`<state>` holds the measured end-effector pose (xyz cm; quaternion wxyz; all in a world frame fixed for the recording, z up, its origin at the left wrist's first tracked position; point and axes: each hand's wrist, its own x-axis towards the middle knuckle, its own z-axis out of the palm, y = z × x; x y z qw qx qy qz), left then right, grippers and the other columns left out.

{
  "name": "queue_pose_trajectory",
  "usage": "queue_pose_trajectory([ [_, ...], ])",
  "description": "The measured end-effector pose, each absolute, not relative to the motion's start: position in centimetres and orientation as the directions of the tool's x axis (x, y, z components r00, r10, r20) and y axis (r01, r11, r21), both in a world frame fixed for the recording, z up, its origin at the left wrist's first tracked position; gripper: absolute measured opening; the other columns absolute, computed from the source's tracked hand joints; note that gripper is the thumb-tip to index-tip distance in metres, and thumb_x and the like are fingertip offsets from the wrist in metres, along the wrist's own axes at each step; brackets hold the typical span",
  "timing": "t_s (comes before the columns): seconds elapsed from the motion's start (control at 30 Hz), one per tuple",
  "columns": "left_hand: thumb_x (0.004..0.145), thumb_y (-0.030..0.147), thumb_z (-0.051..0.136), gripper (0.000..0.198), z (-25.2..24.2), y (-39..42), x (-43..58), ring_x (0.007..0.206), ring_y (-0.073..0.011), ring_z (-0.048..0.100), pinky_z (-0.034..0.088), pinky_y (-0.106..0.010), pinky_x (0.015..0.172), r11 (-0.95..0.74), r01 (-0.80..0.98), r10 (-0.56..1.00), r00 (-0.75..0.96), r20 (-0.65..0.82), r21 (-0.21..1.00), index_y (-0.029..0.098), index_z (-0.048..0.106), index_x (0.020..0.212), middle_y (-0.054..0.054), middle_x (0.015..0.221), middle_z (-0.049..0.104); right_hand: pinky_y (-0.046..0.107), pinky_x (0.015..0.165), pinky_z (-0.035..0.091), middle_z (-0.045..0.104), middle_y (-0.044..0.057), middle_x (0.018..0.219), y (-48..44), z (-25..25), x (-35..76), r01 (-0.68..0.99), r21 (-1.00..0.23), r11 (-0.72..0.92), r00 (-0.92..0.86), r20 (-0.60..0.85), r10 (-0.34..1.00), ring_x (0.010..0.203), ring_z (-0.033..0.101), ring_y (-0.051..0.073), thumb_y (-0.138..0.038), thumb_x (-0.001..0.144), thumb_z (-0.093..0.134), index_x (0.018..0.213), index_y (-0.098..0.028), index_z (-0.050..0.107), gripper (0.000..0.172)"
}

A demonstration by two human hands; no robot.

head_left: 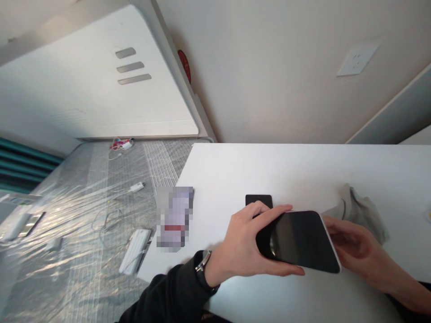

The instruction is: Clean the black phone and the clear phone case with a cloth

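A smartphone (299,242) with a dark screen and white edge is held between both hands just above the white table (303,170). My left hand (245,246) grips its left end, fingers over the top edge and thumb under the lower edge. My right hand (360,251) holds the right end from behind, fingers partly hidden by the phone. A small black square object (258,200) lies on the table right behind my left fingers. A wristwatch (202,262) and dark sleeve show on my left arm.
A crumpled grey cloth or bag (365,211) lies right of the phone. A blurred-out card (175,217) sits near the table's left edge. Left of the table, a plastic-wrapped surface (84,215) carries a white power bank (135,251), cables and a charger (136,187). A wall socket (357,59) is above.
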<state>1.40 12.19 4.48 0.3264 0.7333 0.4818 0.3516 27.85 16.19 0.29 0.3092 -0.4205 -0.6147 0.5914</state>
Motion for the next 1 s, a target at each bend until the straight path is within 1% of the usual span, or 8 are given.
queue_pose_trajectory([
  [0.1,0.059,0.048,0.1,0.096,4.5,12.5,1.5,0.107,-0.0247,0.067,0.05,-0.041,0.106,-0.33,0.377,0.936,0.253,0.246,0.865,0.029,0.059,0.144,-0.006,0.123,0.071,0.033,0.07,0.068,0.081,0.011,0.087,16.5,0.3,27.8,0.052,-0.997,-0.058,-0.467,-0.075,0.881,0.076,0.079,0.027,-0.052,0.083,0.081,0.101,-0.03,0.083,0.028],
  [0.2,0.06,0.054,0.098,0.09,4.3,12.7,1.3,0.125,-0.033,0.064,0.014,-0.06,0.129,-0.322,0.37,0.946,0.165,0.28,0.871,0.028,0.062,0.139,-0.009,0.135,0.07,0.035,0.073,0.069,0.082,0.01,0.089,16.8,-0.5,27.7,0.058,-0.997,-0.043,-0.416,-0.063,0.907,0.079,0.08,0.029,-0.056,0.078,0.084,0.099,-0.028,0.084,0.035],
  [0.27,0.064,0.06,0.094,0.087,4.0,12.7,1.2,0.128,-0.0355,0.063,0.004,-0.065,0.129,-0.294,0.322,0.955,0.064,0.289,0.9,0.028,0.062,0.138,-0.01,0.135,0.07,0.036,0.075,0.069,0.083,0.01,0.09,17.1,-1.1,27.7,0.09,-0.995,-0.033,-0.371,-0.064,0.927,0.079,0.081,0.029,-0.057,0.078,0.083,0.101,-0.028,0.083,0.037],
  [0.4,0.067,0.077,0.084,0.098,3.6,13.1,1.8,0.104,-0.0302,0.067,0.047,-0.055,0.109,-0.277,-0.004,0.952,-0.133,0.274,0.961,0.019,0.059,0.142,-0.012,0.116,0.071,0.036,0.068,0.068,0.081,0.009,0.078,17.7,-1.8,27.8,0.132,-0.991,0.007,-0.195,-0.019,0.981,0.069,0.078,0.028,-0.065,0.079,0.078,0.097,-0.029,0.084,0.041],
  [0.47,0.068,0.079,0.082,0.098,3.5,13.3,2.4,0.092,-0.0256,0.065,0.056,-0.045,0.091,-0.248,-0.072,0.962,-0.136,0.236,0.966,0.017,0.059,0.141,-0.01,0.108,0.068,0.035,0.06,0.067,0.079,0.009,0.076,18.1,-1.9,28.0,0.15,-0.988,0.029,-0.104,0.013,0.994,0.064,0.075,0.027,-0.068,0.078,0.077,0.092,-0.03,0.084,0.042],
  [0.63,0.066,0.086,0.077,0.093,3.5,13.5,3.4,0.092,-0.0234,0.062,0.054,-0.037,0.08,-0.356,0.109,0.931,-0.044,0.362,0.928,0.019,0.068,0.131,-0.01,0.108,0.064,0.033,0.052,0.054,0.072,0.01,0.077,18.4,-2.2,28.3,0.134,-0.988,0.077,0.07,0.087,0.994,0.065,0.066,0.024,-0.068,0.08,0.076,0.094,-0.03,0.084,0.042],
  [0.77,0.072,0.102,0.047,0.109,4.0,13.1,2.9,0.088,-0.0219,0.062,0.056,-0.036,0.078,-0.409,0.296,0.903,-0.005,0.429,0.863,0.017,0.062,0.138,-0.009,0.104,0.064,0.033,0.051,0.04,0.056,0.003,0.066,18.7,-1.8,28.1,0.047,-0.992,0.116,0.142,0.121,0.982,0.058,0.049,0.018,-0.058,0.087,0.076,0.094,-0.027,0.08,0.032],
  [1.0,0.081,0.047,0.083,0.064,3.6,13.8,2.1,0.104,-0.0286,0.063,0.054,-0.045,0.093,-0.213,0.653,0.973,0.073,0.22,0.727,0.024,0.063,0.137,-0.008,0.114,0.064,0.027,0.05,0.031,0.044,-0.004,0.062,20.2,-1.4,28.7,-0.071,-0.979,0.194,0.233,0.172,0.957,0.055,0.04,0.014,-0.048,0.093,0.065,0.097,-0.025,0.075,0.026],
])
